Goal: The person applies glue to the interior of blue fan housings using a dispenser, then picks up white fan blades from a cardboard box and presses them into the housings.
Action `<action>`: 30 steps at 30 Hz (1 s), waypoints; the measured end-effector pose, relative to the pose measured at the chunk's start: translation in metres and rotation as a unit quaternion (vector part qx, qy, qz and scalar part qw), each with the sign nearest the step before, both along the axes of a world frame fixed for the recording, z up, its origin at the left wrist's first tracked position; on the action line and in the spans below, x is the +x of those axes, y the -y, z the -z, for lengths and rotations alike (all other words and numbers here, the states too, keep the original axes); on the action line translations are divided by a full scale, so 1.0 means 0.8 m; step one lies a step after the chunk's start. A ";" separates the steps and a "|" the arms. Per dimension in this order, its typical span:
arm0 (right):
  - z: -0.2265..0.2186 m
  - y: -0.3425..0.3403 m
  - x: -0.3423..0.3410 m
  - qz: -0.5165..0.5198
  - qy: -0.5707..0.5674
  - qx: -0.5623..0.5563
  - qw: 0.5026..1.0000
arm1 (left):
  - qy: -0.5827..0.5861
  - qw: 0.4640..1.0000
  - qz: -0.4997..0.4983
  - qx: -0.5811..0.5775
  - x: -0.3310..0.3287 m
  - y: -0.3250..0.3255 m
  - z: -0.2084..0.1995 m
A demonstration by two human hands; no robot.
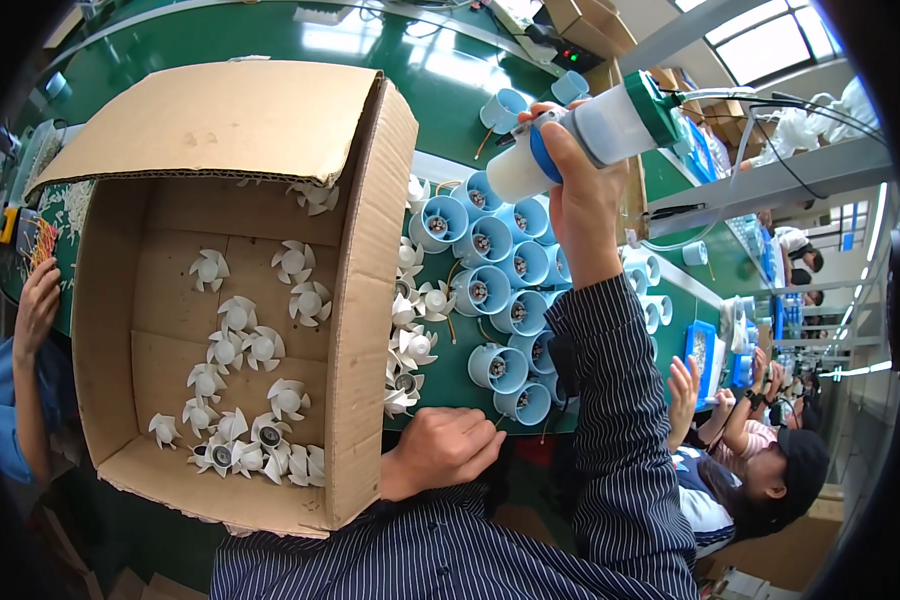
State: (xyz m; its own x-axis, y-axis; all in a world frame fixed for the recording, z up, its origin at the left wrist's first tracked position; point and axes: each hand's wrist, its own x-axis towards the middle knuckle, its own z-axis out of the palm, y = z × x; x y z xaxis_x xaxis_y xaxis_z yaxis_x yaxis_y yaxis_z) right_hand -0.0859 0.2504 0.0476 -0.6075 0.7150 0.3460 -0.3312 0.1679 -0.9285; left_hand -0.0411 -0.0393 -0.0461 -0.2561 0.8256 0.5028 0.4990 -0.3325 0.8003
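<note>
The step in hand appears to be working with the tubed dispenser [612,122], a whitish container with a green cap, which the right hand [587,190] grips, fingers wrapped round it, above the light-blue cups [481,290] clustered on the green table [448,385]. The left hand [445,448] rests loosely curled at the table's edge, just beside the cardboard box [374,290] of white fan wheels [237,313]; whether its fingers hide anything I cannot tell. The next move probably calls for a steady hold and careful aim among close-packed cups
</note>
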 end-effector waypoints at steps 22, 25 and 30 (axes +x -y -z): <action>-0.025 0.042 0.005 -0.070 -0.034 -0.018 0.997 | -0.003 1.000 -0.005 0.004 0.000 0.000 0.001; -0.020 0.051 -0.003 -0.089 -0.026 -0.022 0.995 | -0.005 1.000 -0.006 0.003 -0.001 0.001 0.001; -0.005 0.052 -0.007 -0.094 -0.011 -0.018 0.995 | -0.004 1.000 -0.004 0.006 0.001 0.001 0.002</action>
